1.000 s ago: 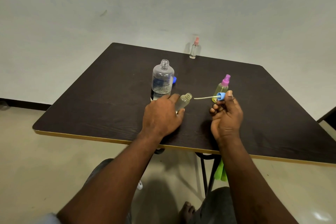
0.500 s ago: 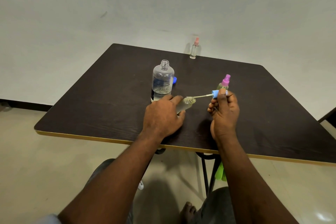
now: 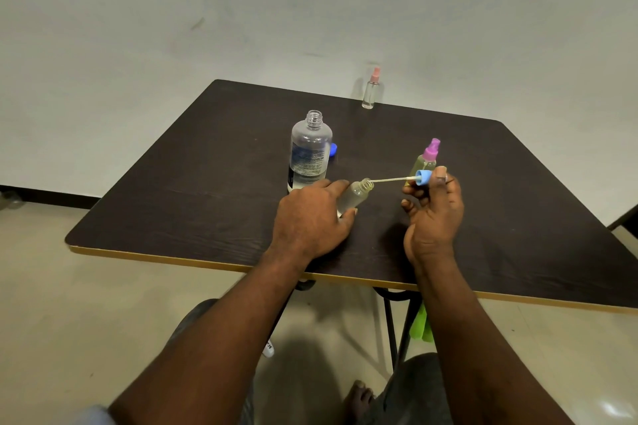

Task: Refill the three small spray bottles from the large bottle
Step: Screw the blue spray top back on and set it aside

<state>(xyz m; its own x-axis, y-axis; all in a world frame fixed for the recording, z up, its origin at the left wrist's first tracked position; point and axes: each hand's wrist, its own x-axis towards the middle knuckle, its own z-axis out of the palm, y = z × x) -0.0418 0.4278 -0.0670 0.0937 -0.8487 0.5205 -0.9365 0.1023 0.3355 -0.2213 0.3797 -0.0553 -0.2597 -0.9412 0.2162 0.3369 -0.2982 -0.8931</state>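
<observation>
My left hand [image 3: 312, 217] grips a small clear spray bottle [image 3: 357, 195], tilted with its open neck pointing right. My right hand [image 3: 433, 214] pinches a blue spray cap [image 3: 423, 178] whose white dip tube [image 3: 392, 179] reaches left, its tip at the bottle's mouth. The large clear bottle [image 3: 309, 152] stands uncapped just behind my left hand, with its blue cap [image 3: 333, 149] lying beside it. A purple-topped spray bottle [image 3: 425, 162] with yellowish liquid stands behind my right hand. A pink-topped spray bottle [image 3: 371, 90] stands at the table's far edge.
The dark wooden table [image 3: 207, 190] has a yellow-trimmed front edge close to my wrists. A green cloth [image 3: 422, 324] hangs under the table near its black legs. A pale wall rises behind the table.
My right hand moved the blue cap left, bringing the dip tube's tip from a gap away to the mouth of the small bottle. My left hand tilted the bottle slightly lower.
</observation>
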